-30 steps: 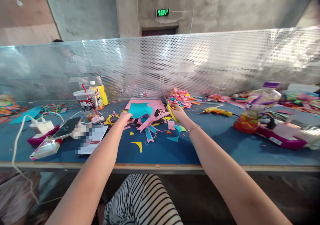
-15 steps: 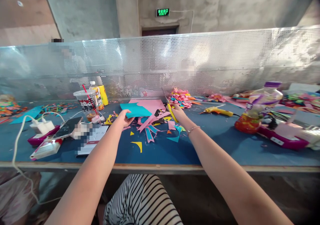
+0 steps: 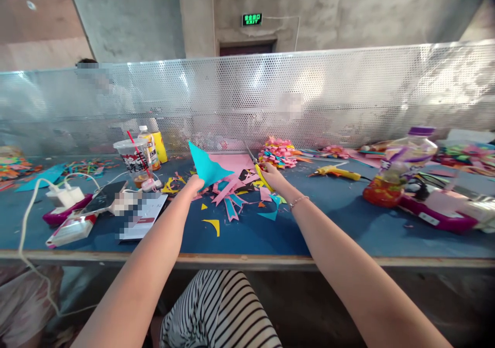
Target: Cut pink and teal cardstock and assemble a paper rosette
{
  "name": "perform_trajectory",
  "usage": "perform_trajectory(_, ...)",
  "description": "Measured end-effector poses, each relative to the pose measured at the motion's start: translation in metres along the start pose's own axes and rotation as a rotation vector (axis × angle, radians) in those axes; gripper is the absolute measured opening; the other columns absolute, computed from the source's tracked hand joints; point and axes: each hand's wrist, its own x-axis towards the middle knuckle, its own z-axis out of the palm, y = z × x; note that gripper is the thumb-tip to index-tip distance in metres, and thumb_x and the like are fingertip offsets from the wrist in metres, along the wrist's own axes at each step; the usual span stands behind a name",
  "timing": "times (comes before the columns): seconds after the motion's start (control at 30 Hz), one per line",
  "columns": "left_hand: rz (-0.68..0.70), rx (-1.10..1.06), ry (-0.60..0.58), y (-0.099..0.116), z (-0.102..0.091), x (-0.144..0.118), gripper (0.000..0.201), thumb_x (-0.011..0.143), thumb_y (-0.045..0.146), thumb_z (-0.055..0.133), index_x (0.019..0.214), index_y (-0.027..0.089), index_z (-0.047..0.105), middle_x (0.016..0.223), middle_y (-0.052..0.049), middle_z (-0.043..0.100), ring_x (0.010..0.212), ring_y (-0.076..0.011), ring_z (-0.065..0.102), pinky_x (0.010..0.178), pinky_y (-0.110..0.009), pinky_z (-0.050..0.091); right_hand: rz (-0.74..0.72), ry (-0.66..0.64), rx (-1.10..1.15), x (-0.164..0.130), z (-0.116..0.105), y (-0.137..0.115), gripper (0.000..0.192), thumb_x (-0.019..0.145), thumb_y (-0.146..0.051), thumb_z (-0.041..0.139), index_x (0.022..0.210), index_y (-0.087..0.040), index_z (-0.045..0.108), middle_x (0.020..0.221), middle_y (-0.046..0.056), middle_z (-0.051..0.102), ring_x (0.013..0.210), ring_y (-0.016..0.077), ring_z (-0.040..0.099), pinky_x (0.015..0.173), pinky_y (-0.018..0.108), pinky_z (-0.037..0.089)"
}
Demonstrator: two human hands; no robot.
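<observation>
My left hand (image 3: 195, 184) is closed on the lower left edge of a turquoise sheet of paper (image 3: 209, 167), which is tilted up above the table. My right hand (image 3: 273, 177) grips yellow-handled scissors (image 3: 260, 174), with the blades pointing up and away to the left, apart from the turquoise sheet. Behind and below the sheet lies a pink sheet of paper (image 3: 235, 161). Pink, turquoise, yellow and black paper scraps (image 3: 232, 208) are strewn between my hands. A stack of pink cut pieces (image 3: 277, 152) stands just beyond my right hand.
A yellow glue gun (image 3: 336, 172) and a bottle of reddish drink (image 3: 400, 167) are on the right. On the left are a plastic cup with a red straw (image 3: 134, 160), a phone (image 3: 106, 196) and a white cable (image 3: 25, 229). A perforated metal screen (image 3: 240, 100) edges the table's far side.
My left hand has turned the turquoise sheet, so its left corner now points up. The scissors have swung slightly left and show more blade.
</observation>
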Motion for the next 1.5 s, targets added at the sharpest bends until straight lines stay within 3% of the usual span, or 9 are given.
perform_trajectory(0.2,0.208,0.064,0.081,0.001,-0.001,0.005,0.022,0.079,0.021,0.052,0.101,0.019,0.050,0.061,0.002,0.048,0.041,-0.0074,0.044,0.039,-0.018,0.031,-0.060,0.012,-0.008,0.007,0.002,0.009,0.035,0.079,-0.030,0.050,0.110,-0.014,0.050,0.089,0.006,0.058,0.065,0.0099,0.051,0.054,0.019,0.040)
perform_trajectory(0.33,0.398,0.019,0.090,0.002,-0.002,0.008,0.020,0.078,0.025,0.056,0.096,0.019,0.053,0.056,0.004,0.046,0.038,-0.0070,0.042,0.041,-0.018,0.031,-0.103,0.009,0.049,0.011,0.004,0.012,0.032,0.076,-0.029,0.051,0.105,-0.017,0.050,0.085,0.003,0.057,0.064,0.0096,0.050,0.056,0.020,0.039)
perform_trajectory(0.53,0.442,-0.185,0.081,0.004,0.002,0.003,0.025,0.074,0.023,0.060,0.099,0.022,0.054,0.069,0.001,0.055,0.046,-0.0085,0.049,0.046,-0.017,0.037,-0.121,-0.068,0.183,0.005,0.003,0.007,0.030,0.072,-0.035,0.051,0.097,-0.021,0.046,0.069,-0.003,0.049,0.056,0.0099,0.045,0.050,0.021,0.035)
perform_trajectory(0.73,0.586,-0.203,0.118,0.011,0.003,-0.011,0.039,0.073,0.018,0.060,0.110,0.025,0.049,0.086,-0.001,0.060,0.068,-0.0126,0.058,0.061,-0.020,0.046,-0.296,-0.188,0.178,-0.002,0.003,0.006,0.033,0.070,-0.047,0.056,0.086,-0.020,0.045,0.078,-0.001,0.050,0.072,0.0119,0.047,0.063,0.022,0.038)
perform_trajectory(1.0,0.500,-0.223,0.130,0.015,0.003,-0.018,0.050,0.067,0.015,0.065,0.113,0.025,0.045,0.092,-0.003,0.062,0.080,-0.0163,0.061,0.070,-0.024,0.049,-0.329,-0.220,0.085,-0.010,0.008,0.001,0.037,0.069,-0.048,0.058,0.089,-0.019,0.046,0.081,0.000,0.052,0.076,0.0137,0.049,0.069,0.026,0.039)
perform_trajectory(1.27,0.695,-0.215,0.145,0.012,0.006,-0.015,0.052,0.062,0.013,0.069,0.109,0.024,0.048,0.102,-0.002,0.061,0.104,-0.0180,0.054,0.090,-0.026,0.042,-0.317,-0.273,0.033,-0.010,0.013,0.003,0.039,0.070,-0.052,0.055,0.091,-0.020,0.047,0.076,-0.002,0.051,0.065,0.0107,0.046,0.057,0.022,0.038)
perform_trajectory(1.5,0.470,-0.314,0.088,0.018,0.009,-0.028,0.055,0.061,0.010,0.069,0.111,0.023,0.048,0.097,-0.004,0.062,0.098,-0.0202,0.057,0.082,-0.028,0.047,-0.258,-0.283,0.095,-0.016,0.013,-0.003,0.043,0.069,-0.057,0.053,0.091,-0.020,0.046,0.073,-0.003,0.049,0.056,0.0075,0.042,0.050,0.020,0.036)
